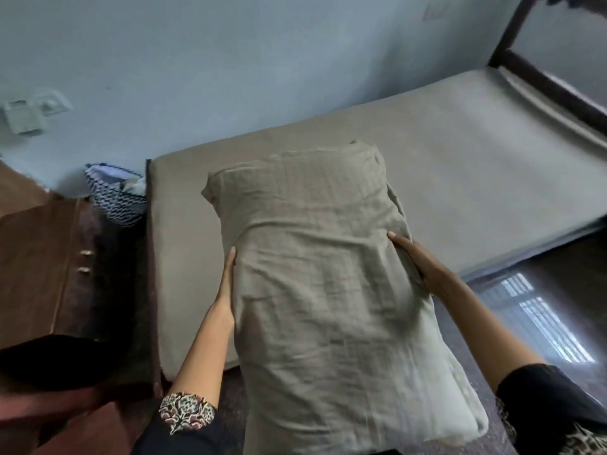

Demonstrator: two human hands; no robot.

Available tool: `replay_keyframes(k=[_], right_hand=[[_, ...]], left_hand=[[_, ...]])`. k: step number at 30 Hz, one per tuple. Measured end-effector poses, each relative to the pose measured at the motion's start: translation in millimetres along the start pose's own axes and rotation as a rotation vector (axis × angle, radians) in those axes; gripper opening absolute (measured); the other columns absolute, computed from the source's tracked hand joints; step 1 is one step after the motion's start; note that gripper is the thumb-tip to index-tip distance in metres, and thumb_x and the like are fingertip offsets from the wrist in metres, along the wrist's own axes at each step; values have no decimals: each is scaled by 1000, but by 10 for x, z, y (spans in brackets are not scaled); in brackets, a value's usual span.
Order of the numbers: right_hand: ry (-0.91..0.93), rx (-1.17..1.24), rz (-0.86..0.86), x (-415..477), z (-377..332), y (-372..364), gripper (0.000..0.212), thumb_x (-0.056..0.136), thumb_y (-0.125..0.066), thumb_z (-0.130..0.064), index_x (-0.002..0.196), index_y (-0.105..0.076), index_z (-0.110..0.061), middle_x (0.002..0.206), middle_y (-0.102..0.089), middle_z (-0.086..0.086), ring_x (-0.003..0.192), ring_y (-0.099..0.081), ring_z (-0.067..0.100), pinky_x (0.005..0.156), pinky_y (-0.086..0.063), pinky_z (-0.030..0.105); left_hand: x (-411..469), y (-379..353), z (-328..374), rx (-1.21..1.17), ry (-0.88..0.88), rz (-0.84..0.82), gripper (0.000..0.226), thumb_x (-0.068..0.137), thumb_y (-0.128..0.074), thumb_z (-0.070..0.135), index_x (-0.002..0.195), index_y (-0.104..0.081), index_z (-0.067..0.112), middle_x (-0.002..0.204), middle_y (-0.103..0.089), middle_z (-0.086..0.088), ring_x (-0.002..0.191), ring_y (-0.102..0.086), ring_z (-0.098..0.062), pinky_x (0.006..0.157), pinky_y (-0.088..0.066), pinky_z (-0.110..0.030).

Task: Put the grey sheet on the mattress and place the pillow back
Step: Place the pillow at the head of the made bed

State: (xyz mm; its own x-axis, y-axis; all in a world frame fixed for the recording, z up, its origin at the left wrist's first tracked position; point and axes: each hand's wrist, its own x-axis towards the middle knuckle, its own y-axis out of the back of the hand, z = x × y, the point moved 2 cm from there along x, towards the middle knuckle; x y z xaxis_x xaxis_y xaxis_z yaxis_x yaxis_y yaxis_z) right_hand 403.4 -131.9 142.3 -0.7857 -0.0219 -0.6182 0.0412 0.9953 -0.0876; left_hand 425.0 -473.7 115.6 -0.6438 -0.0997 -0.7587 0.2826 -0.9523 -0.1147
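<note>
Crumpled grey-beige fabric pillow is up, hanging over the near end of the mattress, where the smooth grey sheet lies spread. Left hand presses flat against one side. Right hand cups the other, fingers hidden, so its clasp can't be told. Danger: side pressure alone lets it slip floorward, or a dragged landing rucks the sheet.

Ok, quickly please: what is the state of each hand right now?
Left hand: pressed flat against the left side of the pillow, helping carry it.
Right hand: grips the pillow's right side, thumb on top.
</note>
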Motion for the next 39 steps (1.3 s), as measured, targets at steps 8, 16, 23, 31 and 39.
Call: replay_keyframes(k=[8,16,23,31,39], right_hand=[[50,20,179,510,-539,1192,38,95,-52,-34,122,-59,-7,104,-71,9,82,-70,18,68,-57,25],[124,-36,383,1144,-1177,2048,42,98,-46,-36,130,-54,-9,124,-62,8,110,-61,23,103,-44,38],[162,-10,507,1360,-1551,2864,39,98,-45,-32,128,-55,-9,122,-61,7,112,-58,23,103,-42,36],[158,-83,573,1667,-1855,4213,42,97,-43,-35,132,-52,-13,134,-54,7,121,-51,25,108,-36,38],[111,-192,516,1864,-2282,5581,45,98,-42,-33,134,-51,-9,136,-52,13,123,-49,30,103,-36,35]], left_hand=[[453,-1441,425,101,55,-293,79,68,-54,79,124,-58,23,113,-68,-13,108,-61,-27,86,-50,-44],[1179,-2679,1053,176,115,-447,79,68,-61,74,120,-61,16,111,-69,-16,108,-62,-30,88,-50,-44],[1474,-3806,1217,257,123,-465,72,77,-51,72,119,-61,14,105,-70,-16,103,-63,-28,91,-49,-44],[1601,-5265,950,270,137,-447,74,77,-47,75,109,-66,10,97,-72,-19,99,-63,-31,87,-49,-44],[1448,-6591,517,201,165,-321,74,79,-45,74,107,-66,10,87,-72,-18,92,-63,-31,78,-50,-41]])
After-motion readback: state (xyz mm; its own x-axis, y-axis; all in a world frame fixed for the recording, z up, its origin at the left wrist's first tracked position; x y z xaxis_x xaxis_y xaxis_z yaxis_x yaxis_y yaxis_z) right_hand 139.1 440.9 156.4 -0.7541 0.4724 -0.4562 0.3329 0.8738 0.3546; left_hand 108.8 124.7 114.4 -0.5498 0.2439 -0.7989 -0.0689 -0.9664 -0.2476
